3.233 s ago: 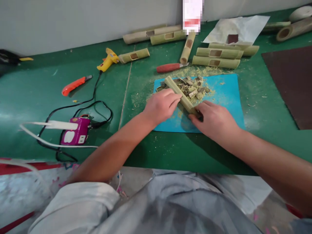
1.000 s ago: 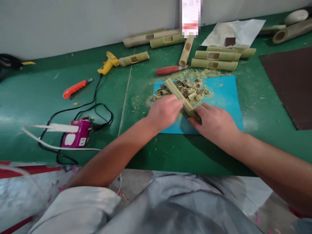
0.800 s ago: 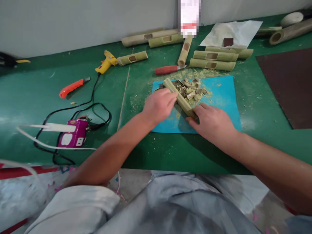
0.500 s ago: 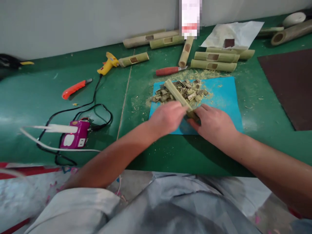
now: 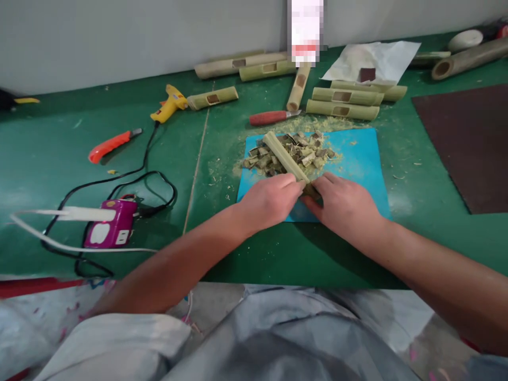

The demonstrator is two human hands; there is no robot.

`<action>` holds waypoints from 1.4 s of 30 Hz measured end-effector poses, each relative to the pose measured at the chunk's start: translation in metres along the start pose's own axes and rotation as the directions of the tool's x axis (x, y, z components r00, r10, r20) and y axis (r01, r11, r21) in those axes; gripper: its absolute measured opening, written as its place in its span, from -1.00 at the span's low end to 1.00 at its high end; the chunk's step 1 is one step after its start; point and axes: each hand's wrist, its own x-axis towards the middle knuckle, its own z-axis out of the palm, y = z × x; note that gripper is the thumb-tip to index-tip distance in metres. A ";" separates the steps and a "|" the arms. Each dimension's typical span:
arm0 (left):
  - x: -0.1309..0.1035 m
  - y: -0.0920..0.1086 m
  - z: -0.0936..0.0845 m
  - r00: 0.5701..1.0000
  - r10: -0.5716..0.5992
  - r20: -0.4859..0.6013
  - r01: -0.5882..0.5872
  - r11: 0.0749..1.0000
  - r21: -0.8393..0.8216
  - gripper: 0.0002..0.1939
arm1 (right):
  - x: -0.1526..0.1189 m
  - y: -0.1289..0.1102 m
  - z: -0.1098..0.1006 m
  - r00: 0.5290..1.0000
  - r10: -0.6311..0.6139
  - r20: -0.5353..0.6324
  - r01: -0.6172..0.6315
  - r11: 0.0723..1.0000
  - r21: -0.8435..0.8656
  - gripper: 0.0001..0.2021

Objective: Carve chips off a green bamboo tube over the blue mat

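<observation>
A pale green bamboo tube (image 5: 282, 152) slants over a pile of bamboo chips (image 5: 262, 159) on a blue mat (image 5: 357, 174). Its near end is in the grip of my right hand (image 5: 345, 201), thumb below and fingers on top. My left hand (image 5: 272, 198) is closed in a pinch against the tube, close to the right fingertips; whatever is between its fingers is hidden. Beyond the mat lies a red-handled knife (image 5: 270, 117), its blade pointing right.
Several bamboo tubes with cut windows (image 5: 343, 111) lie along the back. To the left are a yellow glue gun (image 5: 170, 103), an orange cutter (image 5: 111, 145) and a purple power adapter (image 5: 113, 225) with cords. A dark brown sheet (image 5: 468, 143) is at right.
My left hand, blurred earlier, now shows sharply, a little lower and against the tube. The right hand keeps its grip. The whole view has shifted slightly.
</observation>
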 end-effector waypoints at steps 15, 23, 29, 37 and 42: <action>-0.005 -0.012 -0.022 0.967 -0.178 -0.183 0.160 0.981 -0.108 -0.77 | 0.000 0.001 -0.002 0.999 0.044 -0.013 -0.044 0.999 -0.003 -0.74; -0.057 0.027 -0.046 0.927 -0.362 -0.098 0.331 0.912 -0.242 -0.76 | 0.000 0.001 -0.002 0.998 0.046 -0.039 -0.046 0.999 -0.008 -0.74; -0.087 0.054 -0.041 0.947 -0.316 -0.063 0.293 0.925 -0.241 -0.89 | -0.001 0.001 -0.002 0.995 0.058 -0.076 -0.058 0.998 -0.003 -0.73; -0.095 0.110 -0.028 0.956 -0.279 0.092 0.292 0.865 -0.409 -0.81 | -0.001 0.000 -0.002 0.994 0.088 -0.059 -0.085 0.995 0.047 -0.73; -0.106 0.105 -0.022 0.956 -0.286 0.064 0.291 0.906 -0.308 -0.85 | -0.002 0.001 0.000 0.994 0.070 -0.085 -0.066 0.997 0.046 -0.73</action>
